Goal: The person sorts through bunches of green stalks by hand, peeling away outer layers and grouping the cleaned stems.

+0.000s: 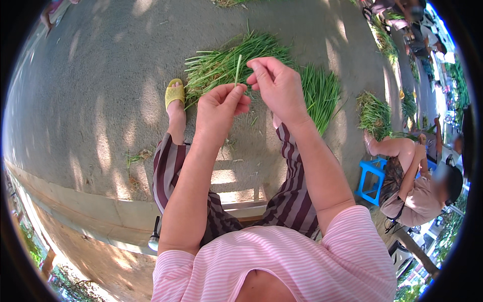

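My left hand pinches a short pale-green stalk upright between thumb and fingertips. My right hand is just right of it, its thumb and fingers drawn together and apart from the stalk. Whether anything small sits between those fingertips is not visible. Beyond both hands lies a loose heap of long green stalks, like chives, with pale cut ends to the left and dry brown bits mixed in. A second, neater bunch of green leaves lies to the right, partly behind my right forearm.
My yellow slipper stands beside the heap on the asphalt. Leaf scraps lie at left. A kerb runs behind on the left. At right, a seated person is near a blue plastic stool and another bunch of greens.
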`<state>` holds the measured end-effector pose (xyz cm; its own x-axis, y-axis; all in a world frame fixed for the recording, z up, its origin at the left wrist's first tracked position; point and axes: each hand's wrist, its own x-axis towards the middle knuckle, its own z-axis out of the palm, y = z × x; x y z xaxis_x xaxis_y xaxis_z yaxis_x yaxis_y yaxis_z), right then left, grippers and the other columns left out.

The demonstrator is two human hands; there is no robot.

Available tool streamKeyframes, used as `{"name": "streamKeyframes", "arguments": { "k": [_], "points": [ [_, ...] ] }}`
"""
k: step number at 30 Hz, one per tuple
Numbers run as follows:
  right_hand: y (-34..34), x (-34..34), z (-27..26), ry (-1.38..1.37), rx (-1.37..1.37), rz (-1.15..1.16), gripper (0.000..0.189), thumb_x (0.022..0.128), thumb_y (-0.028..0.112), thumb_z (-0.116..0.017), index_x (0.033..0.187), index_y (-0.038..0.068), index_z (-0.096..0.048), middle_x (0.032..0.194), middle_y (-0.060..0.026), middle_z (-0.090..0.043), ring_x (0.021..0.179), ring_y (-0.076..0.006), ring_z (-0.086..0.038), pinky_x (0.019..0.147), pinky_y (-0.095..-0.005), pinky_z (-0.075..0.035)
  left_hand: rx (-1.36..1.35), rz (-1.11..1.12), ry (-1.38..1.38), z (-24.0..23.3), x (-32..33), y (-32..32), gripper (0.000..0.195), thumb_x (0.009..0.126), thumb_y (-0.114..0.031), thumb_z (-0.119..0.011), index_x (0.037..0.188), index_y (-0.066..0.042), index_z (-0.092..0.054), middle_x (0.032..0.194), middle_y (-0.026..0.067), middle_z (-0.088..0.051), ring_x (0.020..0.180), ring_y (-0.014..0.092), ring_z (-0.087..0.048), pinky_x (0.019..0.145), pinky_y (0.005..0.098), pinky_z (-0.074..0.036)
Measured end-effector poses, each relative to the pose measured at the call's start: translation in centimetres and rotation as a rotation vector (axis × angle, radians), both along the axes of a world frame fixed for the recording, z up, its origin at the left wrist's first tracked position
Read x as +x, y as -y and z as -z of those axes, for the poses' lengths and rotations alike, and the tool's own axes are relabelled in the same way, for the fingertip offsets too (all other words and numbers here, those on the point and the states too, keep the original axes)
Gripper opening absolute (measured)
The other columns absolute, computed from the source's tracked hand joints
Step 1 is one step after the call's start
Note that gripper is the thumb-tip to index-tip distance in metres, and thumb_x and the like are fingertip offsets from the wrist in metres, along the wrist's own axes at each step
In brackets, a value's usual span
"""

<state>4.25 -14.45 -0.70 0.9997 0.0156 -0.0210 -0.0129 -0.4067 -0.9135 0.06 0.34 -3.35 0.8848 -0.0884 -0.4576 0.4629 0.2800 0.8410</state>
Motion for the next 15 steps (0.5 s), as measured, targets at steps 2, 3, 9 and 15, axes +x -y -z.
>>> {"name": "streamKeyframes", "arguments": {
  "k": [2,3,9,15],
  "points": [
    [0.3,0.1,0.2,-0.033,0.002,0.027,0.023,0.099,0.021,-0.055,0.093,0.001,-0.065,0.071,-0.0102,-0.068,0.064,-0.0199,-0.068,0.061,-0.0323,-0.053,-0.024,-0.019,0.01,0.1,0.3,0.1,0.026,0.099,-0.017,-0.059,0.112,0.004,-0.065,0.088,0.0076,-0.069,0.074,0.011,-0.065,0.071,0.0242,-0.055],
    [0.4,0.1,0.2,-0.047,0.001,0.04,0.024,0.1,0.021,-0.054,0.091,0.001,-0.064,0.07,-0.0105,-0.068,0.063,-0.0203,-0.068,0.061,-0.0331,-0.053,-0.037,-0.027,0.017,0.0,0.4,0.2,0.025,0.099,-0.016,-0.058,0.111,0.005,-0.066,0.087,0.008,-0.069,0.073,0.011,-0.065,0.07,0.0242,-0.055],
    [-0.2,-0.7,-0.6,-0.114,-0.127,-0.055,0.03,0.101,0.026,-0.049,0.089,0.002,-0.061,0.068,-0.0117,-0.066,0.063,-0.027,-0.066,0.061,-0.038,-0.05,-0.049,0.028,-0.002,-0.2,0.1,-0.2,0.028,0.1,-0.019,-0.054,0.114,0.002,-0.066,0.086,0.0052,-0.068,0.074,0.01,-0.063,0.071,0.0231,-0.054],
    [0.0,-0.9,1.4,-0.073,0.002,-0.061,0.021,0.099,0.019,-0.053,0.107,0.002,-0.063,0.08,-0.0116,-0.068,0.073,-0.0234,-0.068,0.065,-0.0356,-0.054,-0.012,0.099,-0.011,-0.5,-0.2,-0.6,0.031,0.103,-0.023,-0.051,0.119,0.002,-0.063,0.086,0.0025,-0.065,0.073,0.008,-0.059,0.069,0.0229,-0.05]
  ]
}}
